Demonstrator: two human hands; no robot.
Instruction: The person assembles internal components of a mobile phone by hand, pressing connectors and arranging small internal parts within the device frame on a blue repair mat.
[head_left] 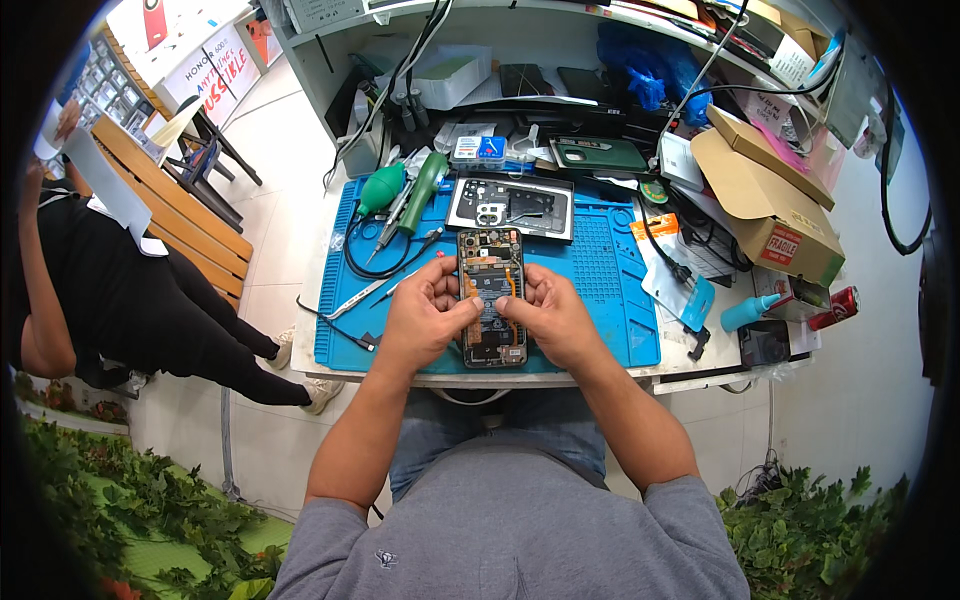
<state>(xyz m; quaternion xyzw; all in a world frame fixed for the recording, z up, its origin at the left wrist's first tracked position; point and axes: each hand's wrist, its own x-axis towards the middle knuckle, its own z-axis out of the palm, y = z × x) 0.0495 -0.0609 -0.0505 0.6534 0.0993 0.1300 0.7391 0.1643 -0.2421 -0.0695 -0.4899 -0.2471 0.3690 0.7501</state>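
An opened smartphone [491, 335] with its back off, showing a black battery and orange flex cables, is held upright between my hands near the front of a blue repair mat [615, 340]. My left hand [428, 310] grips its left edge, thumb resting on the inner parts. On the opposite edge my right hand [557, 312] is closed, its thumb over the battery area. Just beyond the phone lies a tray [560, 212] with a phone back part and small pieces. Left of it are a green air blower [382, 187] and a green-handled screwdriver [427, 190].
A cable [345, 330] and a grey slim tool [355, 300] lie left on the mat. At right stand an open cardboard box [745, 190], a light-blue bottle [748, 312] and a red can [836, 308]. A green phone case [600, 155] sits behind. Another person [130, 290] stands at left.
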